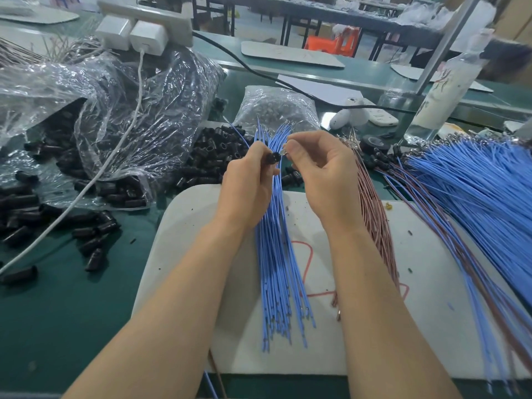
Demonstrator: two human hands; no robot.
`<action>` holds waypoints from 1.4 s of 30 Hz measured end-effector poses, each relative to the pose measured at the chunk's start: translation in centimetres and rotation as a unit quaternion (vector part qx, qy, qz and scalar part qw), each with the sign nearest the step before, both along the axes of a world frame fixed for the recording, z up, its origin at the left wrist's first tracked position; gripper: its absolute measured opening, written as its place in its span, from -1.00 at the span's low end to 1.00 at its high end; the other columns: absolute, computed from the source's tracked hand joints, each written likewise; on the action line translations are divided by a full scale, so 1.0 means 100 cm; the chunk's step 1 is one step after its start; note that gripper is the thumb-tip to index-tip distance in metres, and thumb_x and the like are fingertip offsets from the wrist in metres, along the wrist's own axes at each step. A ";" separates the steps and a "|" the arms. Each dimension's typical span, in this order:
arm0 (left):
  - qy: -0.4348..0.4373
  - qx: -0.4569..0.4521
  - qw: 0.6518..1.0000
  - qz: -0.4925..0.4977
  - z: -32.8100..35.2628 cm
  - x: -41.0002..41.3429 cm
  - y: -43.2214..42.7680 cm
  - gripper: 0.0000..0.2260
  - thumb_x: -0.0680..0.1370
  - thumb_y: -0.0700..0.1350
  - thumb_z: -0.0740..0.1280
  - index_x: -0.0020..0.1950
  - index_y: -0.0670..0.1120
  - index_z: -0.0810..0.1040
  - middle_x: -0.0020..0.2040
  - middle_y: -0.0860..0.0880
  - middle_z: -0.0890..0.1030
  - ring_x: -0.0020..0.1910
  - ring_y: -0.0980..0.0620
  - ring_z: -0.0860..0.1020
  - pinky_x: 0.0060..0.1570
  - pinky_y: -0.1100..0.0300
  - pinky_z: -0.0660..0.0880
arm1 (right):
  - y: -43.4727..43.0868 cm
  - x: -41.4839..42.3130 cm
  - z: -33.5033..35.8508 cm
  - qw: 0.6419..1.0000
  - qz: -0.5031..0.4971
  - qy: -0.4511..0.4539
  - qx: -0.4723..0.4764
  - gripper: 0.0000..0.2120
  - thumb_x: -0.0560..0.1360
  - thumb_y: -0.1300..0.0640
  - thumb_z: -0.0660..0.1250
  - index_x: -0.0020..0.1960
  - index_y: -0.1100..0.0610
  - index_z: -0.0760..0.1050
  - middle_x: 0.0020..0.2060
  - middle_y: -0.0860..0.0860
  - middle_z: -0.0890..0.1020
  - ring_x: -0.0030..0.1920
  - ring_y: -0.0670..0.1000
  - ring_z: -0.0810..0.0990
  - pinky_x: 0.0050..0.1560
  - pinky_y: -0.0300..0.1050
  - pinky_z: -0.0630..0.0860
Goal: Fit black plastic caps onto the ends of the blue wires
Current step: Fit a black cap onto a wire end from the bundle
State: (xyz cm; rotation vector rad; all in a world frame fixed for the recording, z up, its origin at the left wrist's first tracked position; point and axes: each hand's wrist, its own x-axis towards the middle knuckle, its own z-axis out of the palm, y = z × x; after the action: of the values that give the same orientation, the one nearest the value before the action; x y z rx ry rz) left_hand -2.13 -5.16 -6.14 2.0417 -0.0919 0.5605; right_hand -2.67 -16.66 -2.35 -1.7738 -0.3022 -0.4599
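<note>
While the left hand [247,182] grips the blue wires [276,254] and pinches a black cap [273,157] at its fingertips, the right hand [319,174] pinches one wire end [284,147] just beside it, best pushed in straight until seated.

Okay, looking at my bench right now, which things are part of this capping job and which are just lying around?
Job: black cap pinched in left hand; blue wires, one end pinched by right hand; loose black caps.
Lying about: pinkish-brown wires; power strip; white cable; clear bottle; black tape roll.
</note>
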 end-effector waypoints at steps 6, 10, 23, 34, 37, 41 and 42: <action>0.009 0.018 1.000 0.011 0.003 0.000 0.001 -0.96 0.57 -0.23 0.22 -0.04 -0.12 0.45 -0.17 -0.06 0.66 -0.09 -0.11 0.63 -0.06 -0.05 0.54 | 0.002 0.000 0.000 1.000 -0.018 -0.006 -0.018 -0.97 0.49 0.24 0.40 -0.08 0.19 0.61 -0.25 0.00 0.65 -0.22 -0.08 0.61 -0.06 -0.15 0.58; 0.013 0.037 0.999 0.024 0.004 -0.001 0.000 -0.96 0.58 -0.19 0.22 -0.04 -0.13 0.45 -0.18 -0.10 0.65 -0.11 -0.18 0.61 -0.07 -0.07 0.53 | 0.003 0.000 -0.001 0.998 -0.042 -0.017 -0.035 -0.97 0.48 0.22 0.42 -0.12 0.19 0.62 -0.30 -0.07 0.63 -0.28 -0.14 0.58 -0.10 -0.21 0.55; 0.011 0.087 0.996 -0.008 0.005 -0.004 0.000 -0.89 0.53 -0.17 0.30 0.05 -0.09 0.54 -0.18 -0.01 0.63 -0.19 -0.11 0.57 -0.10 -0.02 0.52 | -0.002 0.006 -0.007 0.990 -0.092 0.002 -0.105 -0.93 0.49 0.17 0.40 -0.17 0.12 0.61 -0.34 -0.11 0.60 -0.29 -0.16 0.58 -0.12 -0.27 0.52; 0.036 0.141 0.988 -0.055 0.005 -0.006 -0.001 -0.83 0.54 -0.14 0.32 0.10 -0.11 0.62 -0.13 -0.08 0.67 -0.10 -0.14 0.59 -0.02 0.00 0.50 | -0.020 0.017 -0.018 0.988 -0.037 0.136 -0.066 -0.90 0.47 0.19 0.41 -0.22 0.09 0.59 -0.34 0.01 0.64 -0.26 -0.03 0.60 -0.01 0.05 0.61; 0.035 0.131 0.990 -0.049 0.006 -0.006 0.000 -0.83 0.54 -0.15 0.32 0.09 -0.11 0.62 -0.14 -0.10 0.67 -0.09 -0.14 0.60 -0.01 0.01 0.51 | -0.019 0.016 -0.019 0.987 -0.012 0.157 -0.004 -0.90 0.48 0.24 0.40 -0.21 0.14 0.57 -0.33 0.05 0.62 -0.27 -0.02 0.60 -0.07 -0.10 0.62; 0.026 0.127 0.990 -0.051 0.007 -0.007 -0.001 -0.84 0.53 -0.16 0.33 0.07 -0.10 0.63 -0.14 -0.08 0.67 -0.11 -0.11 0.60 -0.02 0.00 0.51 | -0.018 0.015 -0.020 0.985 0.007 0.171 0.025 -0.86 0.50 0.25 0.38 -0.24 0.13 0.56 -0.31 0.08 0.63 -0.22 0.02 0.61 -0.04 -0.09 0.61; 0.025 0.132 0.990 -0.052 0.007 -0.007 -0.001 -0.84 0.53 -0.16 0.33 0.07 -0.11 0.63 -0.14 -0.09 0.67 -0.11 -0.12 0.60 -0.02 0.00 0.51 | -0.017 0.015 -0.021 0.985 0.009 0.172 0.025 -0.86 0.50 0.24 0.38 -0.24 0.12 0.56 -0.32 0.08 0.62 -0.23 0.02 0.60 -0.05 -0.10 0.61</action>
State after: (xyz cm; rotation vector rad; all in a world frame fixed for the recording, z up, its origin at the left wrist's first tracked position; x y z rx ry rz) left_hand -2.79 -5.29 -5.45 2.2908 -0.2525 0.4508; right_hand -1.17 -18.36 -4.43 -1.7642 -0.0634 -0.1405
